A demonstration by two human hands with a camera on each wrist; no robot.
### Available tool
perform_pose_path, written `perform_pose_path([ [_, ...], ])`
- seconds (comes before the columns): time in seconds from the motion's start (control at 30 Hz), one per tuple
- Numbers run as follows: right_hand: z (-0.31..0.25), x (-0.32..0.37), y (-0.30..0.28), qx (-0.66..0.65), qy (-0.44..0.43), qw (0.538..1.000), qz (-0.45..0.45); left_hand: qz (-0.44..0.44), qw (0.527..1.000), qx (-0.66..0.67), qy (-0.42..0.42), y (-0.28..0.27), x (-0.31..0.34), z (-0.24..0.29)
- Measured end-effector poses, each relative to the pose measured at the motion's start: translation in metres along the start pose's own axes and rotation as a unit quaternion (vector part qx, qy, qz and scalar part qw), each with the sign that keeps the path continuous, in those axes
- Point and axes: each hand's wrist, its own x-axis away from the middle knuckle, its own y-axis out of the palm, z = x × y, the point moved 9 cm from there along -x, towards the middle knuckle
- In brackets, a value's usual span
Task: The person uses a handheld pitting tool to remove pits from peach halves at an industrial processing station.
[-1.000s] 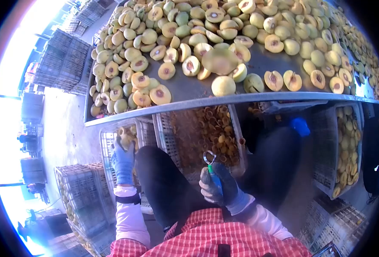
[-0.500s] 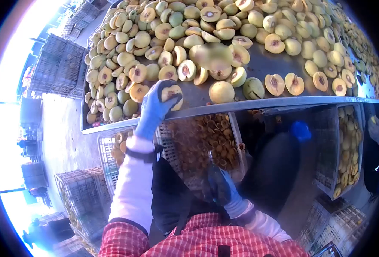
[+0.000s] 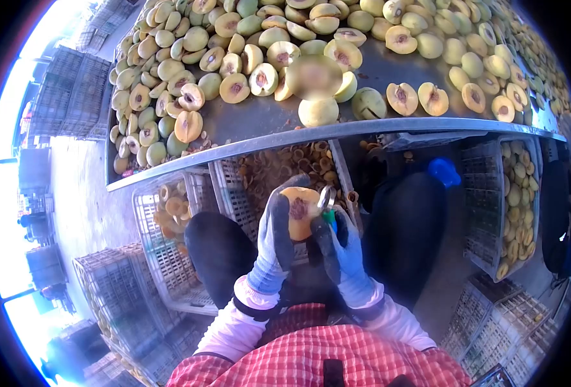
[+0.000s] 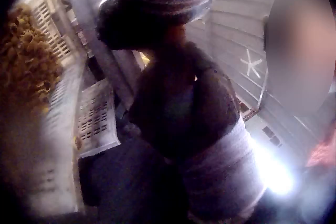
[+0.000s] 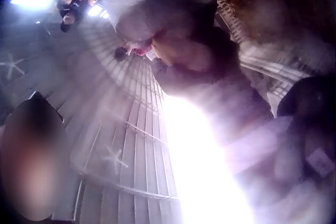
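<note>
In the head view a halved yellow fruit (image 3: 300,213) with a brown centre is gripped by my gloved left hand (image 3: 275,235), cut face up. My gloved right hand (image 3: 342,253) holds a tool with a green handle (image 3: 330,218) and a metal loop (image 3: 326,197); the loop is at the fruit's right edge. Both hands are close together above my lap, near a crate of brown scraps (image 3: 285,164). In the left wrist view the gloves are dark and the fruit is mostly hidden; the right wrist view is blurred by glare.
A metal table (image 3: 234,151) heaped with halved fruit spans the top. Below it, a white crate (image 3: 148,222) with fruit pieces stands at the left, and another crate (image 3: 485,213) of fruit at the right. Stacked crates (image 3: 121,290) stand at the lower left.
My left hand has gone from the left crate to the table, then back to my lap with a fruit half. My right hand has turned the tool's loop up to that half.
</note>
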Motion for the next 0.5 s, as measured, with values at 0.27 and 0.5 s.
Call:
perform_pose_path([
  [0.27, -0.037, 0.015, 0.017, 0.270, -0.139, 0.950, -0.077, -0.020, 0.991, -0.134, 0.012, -0.010, 0.008, 0.021],
  [0.5, -0.027, 0.025, 0.018, 0.275, -0.173, 0.942, -0.086, -0.077, 0.987, -0.129, 0.055, 0.000, 0.008, 0.028],
])
